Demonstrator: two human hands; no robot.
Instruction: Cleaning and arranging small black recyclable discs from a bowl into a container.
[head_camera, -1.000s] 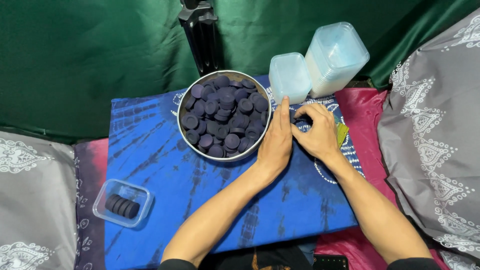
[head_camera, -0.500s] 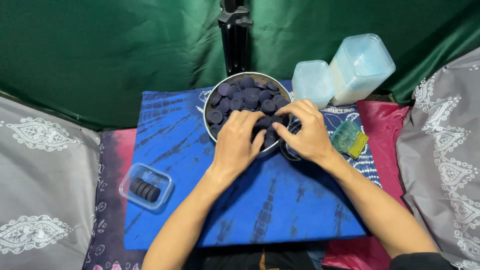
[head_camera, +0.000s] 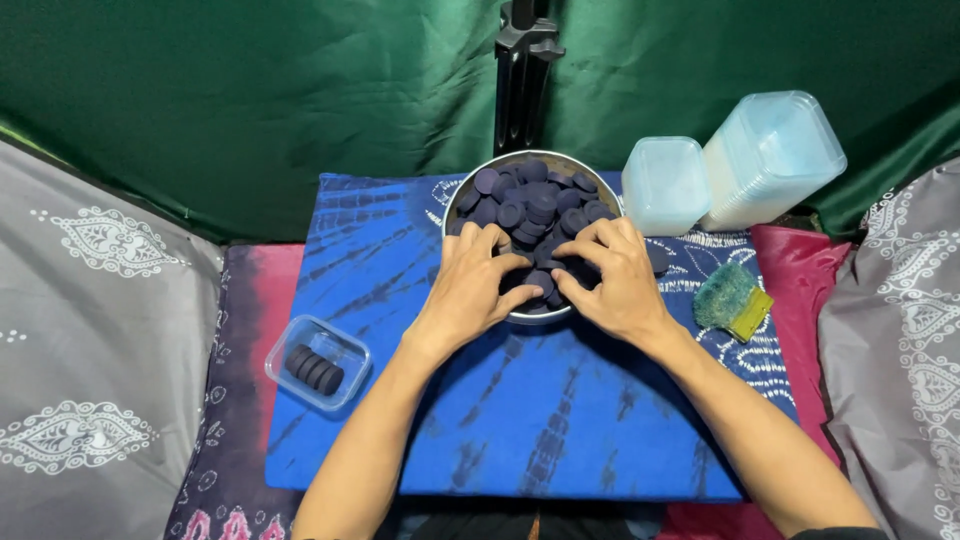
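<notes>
Both hands' fingertips (head_camera: 520, 268) and the bowl's (head_camera: 470, 185) near rim are hidden.

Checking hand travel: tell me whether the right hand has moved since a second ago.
Yes. The right hand moved from beside the bowl onto its discs.

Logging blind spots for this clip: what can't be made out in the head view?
- Near rim of the metal bowl: covered by the left hand and right hand.
- Whether the fingers grip any dark discs: fingertips buried among them.
- Black stand: cut off by the top edge.
</notes>
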